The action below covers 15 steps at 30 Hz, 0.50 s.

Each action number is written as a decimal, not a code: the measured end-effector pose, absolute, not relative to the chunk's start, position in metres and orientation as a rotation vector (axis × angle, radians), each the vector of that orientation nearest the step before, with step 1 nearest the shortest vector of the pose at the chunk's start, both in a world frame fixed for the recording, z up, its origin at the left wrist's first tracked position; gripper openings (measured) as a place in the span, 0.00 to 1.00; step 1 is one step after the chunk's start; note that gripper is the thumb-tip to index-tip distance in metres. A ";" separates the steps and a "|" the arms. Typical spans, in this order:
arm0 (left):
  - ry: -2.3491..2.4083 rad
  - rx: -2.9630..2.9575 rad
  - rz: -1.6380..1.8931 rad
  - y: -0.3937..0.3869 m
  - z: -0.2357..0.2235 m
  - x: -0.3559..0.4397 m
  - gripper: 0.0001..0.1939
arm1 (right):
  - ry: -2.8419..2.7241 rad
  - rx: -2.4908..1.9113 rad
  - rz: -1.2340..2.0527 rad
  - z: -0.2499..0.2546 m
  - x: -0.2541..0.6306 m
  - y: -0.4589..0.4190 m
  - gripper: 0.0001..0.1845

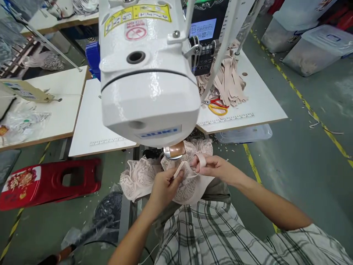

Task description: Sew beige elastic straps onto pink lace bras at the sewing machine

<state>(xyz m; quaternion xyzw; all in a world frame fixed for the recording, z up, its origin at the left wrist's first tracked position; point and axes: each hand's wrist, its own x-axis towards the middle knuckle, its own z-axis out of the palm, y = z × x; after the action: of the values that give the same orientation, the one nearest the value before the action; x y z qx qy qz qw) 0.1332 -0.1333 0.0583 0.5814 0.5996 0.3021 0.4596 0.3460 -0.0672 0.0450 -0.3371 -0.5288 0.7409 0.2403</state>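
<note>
A pale pink lace bra [187, 189] lies across my lap, below the head of a white sewing machine [149, 99]. My left hand [165, 184] is closed in a pinch on the bra's upper edge, where a narrow band stands up between thumb and finger. To its right, my right hand [216, 167] grips a pale pink strap [202, 162], which curls in a loop round the fingers. The hands are a short way apart, just in front of the machine's lower end. Another lace cup [140, 175] of the same colour hangs to the left.
Red-and-yellow snips [217, 106] and a pile of pale fabric strips [228, 81] lie on the right tabletop [264, 106]. A control panel [205, 33] stands behind. On the floor are a red stool [52, 184] at left and lidded plastic boxes [320, 48] at right.
</note>
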 end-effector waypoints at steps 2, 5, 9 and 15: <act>1.468 1.492 0.704 -0.136 0.059 0.134 0.19 | -1.572 -0.867 1.976 0.051 0.340 -0.067 0.19; 1.463 1.542 0.643 -0.138 0.058 0.134 0.19 | -1.695 -0.852 1.886 0.058 0.331 -0.068 0.17; 1.465 1.586 0.642 -0.136 0.058 0.129 0.19 | -1.774 -0.891 1.719 0.060 0.321 -0.072 0.14; 1.324 1.414 0.942 -0.148 0.050 0.144 0.11 | -1.635 -0.874 1.672 0.055 0.310 -0.077 0.13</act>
<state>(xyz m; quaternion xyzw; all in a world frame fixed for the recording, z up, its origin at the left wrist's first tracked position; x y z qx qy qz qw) 0.1438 -0.1482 0.0500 0.5779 0.5413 0.3849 0.4742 0.3101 -0.0770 0.0547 -0.3318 -0.6212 0.6353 0.3168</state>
